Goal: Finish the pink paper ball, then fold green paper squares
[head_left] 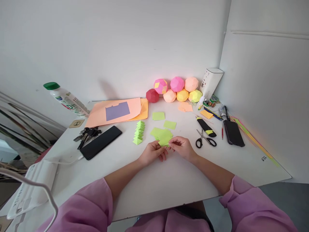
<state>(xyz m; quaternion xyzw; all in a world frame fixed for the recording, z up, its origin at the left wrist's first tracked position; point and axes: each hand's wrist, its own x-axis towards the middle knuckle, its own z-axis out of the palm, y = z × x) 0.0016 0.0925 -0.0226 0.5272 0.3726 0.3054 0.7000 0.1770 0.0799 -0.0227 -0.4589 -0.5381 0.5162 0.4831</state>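
Observation:
My left hand (153,152) and my right hand (181,147) meet over the middle of the white table (149,183), both pinching a small green paper square (164,141) between their fingertips. Just behind it lies a loose pile of green squares (159,132). Two more single green squares (158,116) lie farther back. To the left of my hands, a row of folded green paper pieces (138,132) stands in a line.
Several paper balls (177,89) line the back wall. Scissors (205,139), a highlighter (205,126), a phone (233,132) and pens lie at the right. Orange sheets (116,111), keys (87,133), a black phone (100,142) and a bottle (66,99) sit at the left.

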